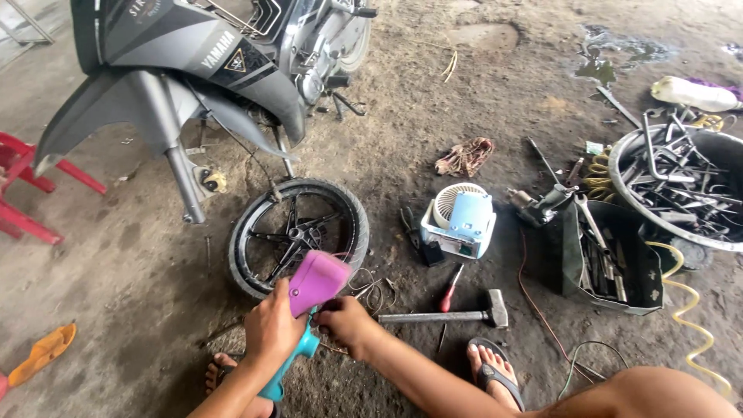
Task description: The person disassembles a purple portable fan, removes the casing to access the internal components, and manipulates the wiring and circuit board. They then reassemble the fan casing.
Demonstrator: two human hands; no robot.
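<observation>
View: head cam looking down; person squats on a dirt floor (433, 193) in sandals.
Left hand (271, 329): grip wrapped w/ fingers pressed around the teal handle of a heat gun (313, 290), holding it up w/ its purple body tilted toward the wheel.
Right hand (347, 323): at the base of the purple body, fingertips pinching something small there; can't tell what, maybe cord or trigger.
Heat gun position: in both hands, just in front of the wheel, off the floor.
Wheel (298, 232): front wheel of a grey motorbike (193, 70); tyre on, black spokes; thin wire loops lie just beside it.
Progress: tool picked up and being readied, I judge; nozzle not touching the tyre yet. No sign of finished work on the wheel; most looks left to do.
Nearby, unused: hammer (453, 313) and red screwdriver (451, 288) on the floor near the right hand; small blue fan (460, 220) beyond.
Further right: open tool bag (611, 259), metal basin (681, 186) full of tools, yellow coiled hose (693, 317).
Left edge: red plastic chair (31, 190), orange sandal (42, 352).
</observation>
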